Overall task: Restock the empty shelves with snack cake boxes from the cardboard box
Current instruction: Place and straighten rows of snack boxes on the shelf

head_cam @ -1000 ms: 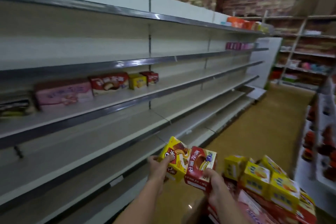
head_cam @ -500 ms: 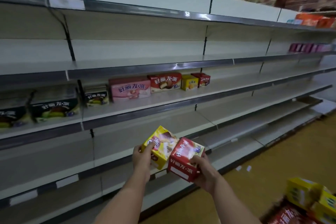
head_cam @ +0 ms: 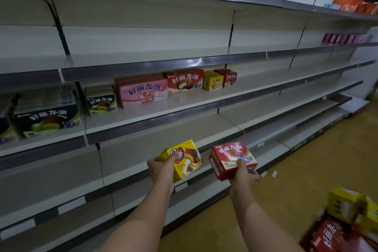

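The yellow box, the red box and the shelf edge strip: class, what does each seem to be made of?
Yellow box: likely printed cardboard, with folded edges and a slight sheen. Red box: the same, glossy print on flat panels. Shelf edge strip: probably metal or shiny plastic, since it reflects light in streaks.

"好丽友·派" reads on the pink box (head_cam: 143, 93), the red box on the shelf (head_cam: 185, 81), two dark boxes (head_cam: 48, 118) (head_cam: 101, 102) and the red box held in the right hand (head_cam: 232, 159). The other print is too small to read.
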A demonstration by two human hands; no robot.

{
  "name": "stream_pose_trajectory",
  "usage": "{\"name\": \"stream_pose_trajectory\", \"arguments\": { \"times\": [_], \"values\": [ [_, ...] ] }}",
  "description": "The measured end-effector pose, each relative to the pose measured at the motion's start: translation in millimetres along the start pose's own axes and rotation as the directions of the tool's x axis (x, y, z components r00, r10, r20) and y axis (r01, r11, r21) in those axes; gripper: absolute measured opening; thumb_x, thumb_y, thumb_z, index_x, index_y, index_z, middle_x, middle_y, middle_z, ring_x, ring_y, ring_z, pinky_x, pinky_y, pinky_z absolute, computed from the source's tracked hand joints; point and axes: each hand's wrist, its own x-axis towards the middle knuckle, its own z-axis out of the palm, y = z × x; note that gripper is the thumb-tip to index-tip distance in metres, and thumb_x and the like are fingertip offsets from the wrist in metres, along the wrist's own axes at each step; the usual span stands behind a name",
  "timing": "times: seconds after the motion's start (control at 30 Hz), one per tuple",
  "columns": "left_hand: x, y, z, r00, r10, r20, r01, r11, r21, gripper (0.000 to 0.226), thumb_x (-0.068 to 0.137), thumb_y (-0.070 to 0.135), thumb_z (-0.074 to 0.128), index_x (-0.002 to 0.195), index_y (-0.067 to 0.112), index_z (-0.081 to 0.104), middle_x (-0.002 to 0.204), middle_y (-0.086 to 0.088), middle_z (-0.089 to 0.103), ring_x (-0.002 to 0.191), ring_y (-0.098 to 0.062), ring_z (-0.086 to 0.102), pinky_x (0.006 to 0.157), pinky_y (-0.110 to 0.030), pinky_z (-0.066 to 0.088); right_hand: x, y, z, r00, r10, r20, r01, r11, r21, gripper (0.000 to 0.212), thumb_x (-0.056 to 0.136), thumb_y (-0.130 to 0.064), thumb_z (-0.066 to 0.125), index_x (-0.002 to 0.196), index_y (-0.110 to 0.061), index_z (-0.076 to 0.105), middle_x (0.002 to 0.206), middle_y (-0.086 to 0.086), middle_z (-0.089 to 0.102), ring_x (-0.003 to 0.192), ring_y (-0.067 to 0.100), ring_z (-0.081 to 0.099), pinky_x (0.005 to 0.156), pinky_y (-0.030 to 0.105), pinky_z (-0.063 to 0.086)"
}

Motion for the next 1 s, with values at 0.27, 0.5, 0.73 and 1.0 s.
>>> {"name": "stream_pose_trajectory", "arguments": {
  "times": [0.27, 0.5, 0.73, 1.0],
  "values": [
    [34, 16, 81, 0.983, -0.02, 0.183, 0.019, 1.0, 0.01, 0.045, 0.084, 0.019, 0.072, 0.118, 0.018, 0.043, 0.105, -0.01, 0.059, 0.079, -0.025, 0.062, 0.055, -0.034, 0.053, 52, -42, 32, 0.975, 0.058, 0.217, -0.082, 0.991, 0.105, 0.06, 0.09, -0.012, 0.062, 0.142, -0.015, 0.033, 0.127, 0.02, 0.055, 0.108, 0.037, 0.059, 0.085, 0.047, 0.052],
    [64, 30, 152, 0.949, -0.016, 0.315, 0.02, 1.0, -0.01, 0.042, 0.089, 0.023, 0.067, 0.121, 0.017, 0.039, 0.101, -0.008, 0.061, 0.084, -0.026, 0.064, 0.072, -0.044, 0.057, 102, -78, 42, 0.993, 0.061, 0.102, -0.078, 0.983, 0.166, 0.054, 0.092, -0.027, 0.06, 0.139, -0.009, 0.04, 0.123, 0.015, 0.06, 0.102, 0.025, 0.061, 0.069, 0.03, 0.05],
    [92, 33, 208, 0.921, -0.114, 0.372, 0.081, 0.991, 0.105, 0.048, 0.087, 0.03, 0.067, 0.124, 0.015, 0.04, 0.111, -0.013, 0.062, 0.088, -0.028, 0.065, 0.065, -0.037, 0.054, 132, -99, 64, 0.975, 0.062, 0.213, -0.118, 0.959, 0.26, 0.038, 0.092, -0.023, 0.058, 0.125, -0.008, 0.048, 0.1, 0.014, 0.062, 0.087, 0.025, 0.062, 0.064, 0.032, 0.055],
    [150, 71, 275, 0.909, 0.055, 0.412, -0.065, 0.998, 0.012, 0.049, 0.088, 0.026, 0.066, 0.13, 0.017, 0.041, 0.118, -0.012, 0.057, 0.1, -0.03, 0.062, 0.084, -0.044, 0.055, 183, -125, 118, 0.98, -0.022, 0.198, -0.037, 0.956, 0.292, 0.026, 0.093, -0.016, 0.056, 0.116, -0.006, 0.05, 0.1, 0.015, 0.061, 0.09, 0.027, 0.061, 0.083, 0.039, 0.052]
  ]
}}
